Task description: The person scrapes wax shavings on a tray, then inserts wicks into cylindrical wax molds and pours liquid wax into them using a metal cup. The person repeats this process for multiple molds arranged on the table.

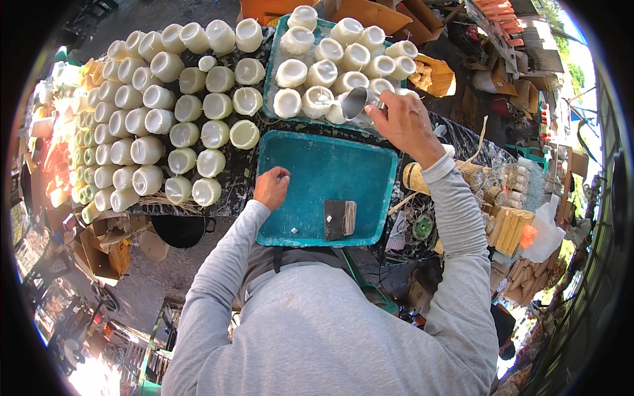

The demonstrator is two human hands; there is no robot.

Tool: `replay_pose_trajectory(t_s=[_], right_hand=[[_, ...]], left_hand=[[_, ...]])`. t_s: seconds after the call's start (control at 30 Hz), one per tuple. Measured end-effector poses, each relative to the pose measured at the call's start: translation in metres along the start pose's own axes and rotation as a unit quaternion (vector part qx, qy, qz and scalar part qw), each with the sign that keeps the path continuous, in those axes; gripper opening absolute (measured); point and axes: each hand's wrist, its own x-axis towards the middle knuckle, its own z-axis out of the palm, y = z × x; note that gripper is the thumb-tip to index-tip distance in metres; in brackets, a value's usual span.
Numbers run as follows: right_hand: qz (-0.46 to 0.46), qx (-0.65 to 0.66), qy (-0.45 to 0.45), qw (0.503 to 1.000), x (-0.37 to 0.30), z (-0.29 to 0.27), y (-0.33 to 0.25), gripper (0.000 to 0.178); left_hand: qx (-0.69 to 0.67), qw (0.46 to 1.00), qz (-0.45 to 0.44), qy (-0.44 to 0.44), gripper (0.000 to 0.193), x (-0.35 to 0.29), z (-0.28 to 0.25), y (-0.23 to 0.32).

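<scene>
My right hand (pixel 411 127) grips a small metal pouring cup (pixel 354 103) by its handle side. The cup is tilted over white wax candles (pixel 317 100) that stand close together in the far teal tray (pixel 269 92). Thin wicks stick out of several of them. Over the left rim of the near teal tray (pixel 297 158), my left hand (pixel 271 188) is closed with curled fingers; whether anything is in them cannot be seen. A dark block with a light-coloured side (pixel 339 220) and a small white bit (pixel 294 231) lie in this tray.
Rows of pale candles (pixel 146 150) fill the table on the left, with pinkish ones (pixel 61 155) at its far left end. To the right lie yellow blocks (pixel 510 229), a yellowish roll (pixel 415 178) and a green round piece (pixel 422 228). A black basin (pixel 179 229) is below the table.
</scene>
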Motion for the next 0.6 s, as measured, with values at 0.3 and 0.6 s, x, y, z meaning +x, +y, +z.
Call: replay_pose_trajectory(t_s=[0.3,0.6], right_hand=[[-0.01,-0.008,0.014,1.0,0.0045,0.0007,-0.0001,0.028],[-0.031,-0.021,0.01,0.999,0.0078,0.0036,0.0007,0.03]], left_hand=[[-0.012,1.0,-0.009,-0.005,0.022,-0.0013,0.001,0.0017],[-0.021,1.0,-0.007,-0.006,0.022,-0.0006,0.0009,-0.0023]])
